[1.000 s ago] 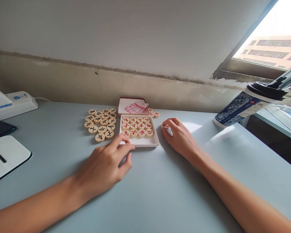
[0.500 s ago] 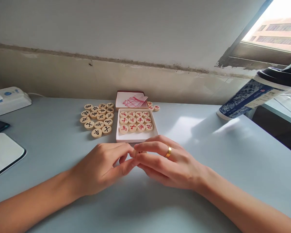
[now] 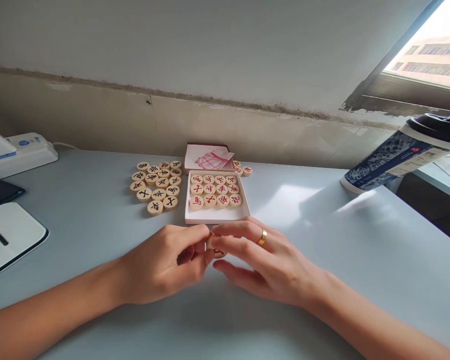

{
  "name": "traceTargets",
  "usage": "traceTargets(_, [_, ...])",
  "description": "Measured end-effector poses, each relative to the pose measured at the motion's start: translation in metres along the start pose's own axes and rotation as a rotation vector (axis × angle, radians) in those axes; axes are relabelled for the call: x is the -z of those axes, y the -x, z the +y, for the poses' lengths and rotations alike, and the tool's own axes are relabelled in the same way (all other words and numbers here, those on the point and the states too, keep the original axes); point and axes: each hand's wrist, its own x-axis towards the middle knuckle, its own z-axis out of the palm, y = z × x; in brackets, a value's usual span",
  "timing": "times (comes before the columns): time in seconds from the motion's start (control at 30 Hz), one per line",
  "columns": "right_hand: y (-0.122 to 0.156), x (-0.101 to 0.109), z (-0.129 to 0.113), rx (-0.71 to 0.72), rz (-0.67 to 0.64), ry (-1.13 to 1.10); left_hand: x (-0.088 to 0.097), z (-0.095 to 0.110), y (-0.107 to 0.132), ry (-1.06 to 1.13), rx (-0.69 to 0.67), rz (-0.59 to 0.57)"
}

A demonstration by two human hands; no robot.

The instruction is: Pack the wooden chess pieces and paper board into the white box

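Note:
A round wooden Chinese chess piece (image 3: 219,254) is between my two hands, mostly covered by fingers. My left hand (image 3: 163,262) pinches it from the left with thumb and forefinger. Bent fingers of my right hand (image 3: 270,257), which wears a gold ring, press on it from the right, with the thumb lower and a little apart. Just beyond the hands stands a white box tray (image 3: 217,216), holding rows of red-marked pieces (image 3: 210,200); its near strip is bare. Black-marked pieces (image 3: 158,193) lie grouped on the desk to its left.
Behind the tray rests a box lid (image 3: 189,162) with a folded red-lined sheet (image 3: 215,157) in it. Several red pieces (image 3: 247,171) sit beside the lid. A tall tilted-looking cup (image 3: 390,155) stands right. At left are a white device (image 3: 15,240), a dark phone-like object (image 3: 3,194) and a power strip (image 3: 33,154).
The piece has tilted so more of its face shows, and my left fingers have curled in. My right thumb has spread away from its fingers. The whole view has shifted slightly.

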Motion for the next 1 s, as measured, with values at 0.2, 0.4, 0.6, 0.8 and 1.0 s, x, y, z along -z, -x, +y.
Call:
traceTargets(0.2, [-0.0012, -0.0013, 0.0049, -0.291, -0.071, -0.193, -0.0005, 0.0035, -0.0005, 0.007, 0.109, 0.050])
traceTargets(0.4, [0.0008, -0.0036, 0.0018, -0.309, 0.014, -0.147, 0.0022, 0.0041, -0.0030, 0.033, 0.174, 0.040])
traceTargets(0.6, [0.0020, -0.0049, 0.0014, -0.153, 0.045, -0.023, 0.0049, 0.0101, -0.0062, 0.029, 0.250, -0.013])
traceTargets(0.8, [0.0024, -0.0044, 0.0054, -0.223, -0.029, -0.170, 0.0020, 0.0051, -0.0060, 0.097, 0.270, 0.008])
traceTargets(1.0, [0.0004, -0.0038, 0.0047, -0.428, -0.055, -0.311, -0.0013, 0.0010, -0.0055, 0.066, 0.242, 0.095])
